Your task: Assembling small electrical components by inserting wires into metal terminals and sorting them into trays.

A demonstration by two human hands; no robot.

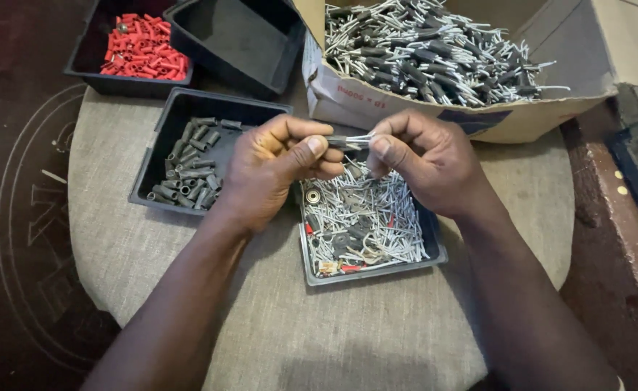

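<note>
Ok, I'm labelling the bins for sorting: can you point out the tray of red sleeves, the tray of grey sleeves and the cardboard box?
tray of red sleeves [87, 72], head view, its left wall
tray of grey sleeves [161, 137], head view, left wall
cardboard box [362, 98], head view, front wall

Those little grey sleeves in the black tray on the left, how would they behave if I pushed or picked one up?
The grey sleeves look like short round tubes, so one would probably roll when pushed. Being small and hollow-looking, each is likely light. Lying loose in the black tray, they would probably scatter easily and may slip from a loose pinch.
</note>
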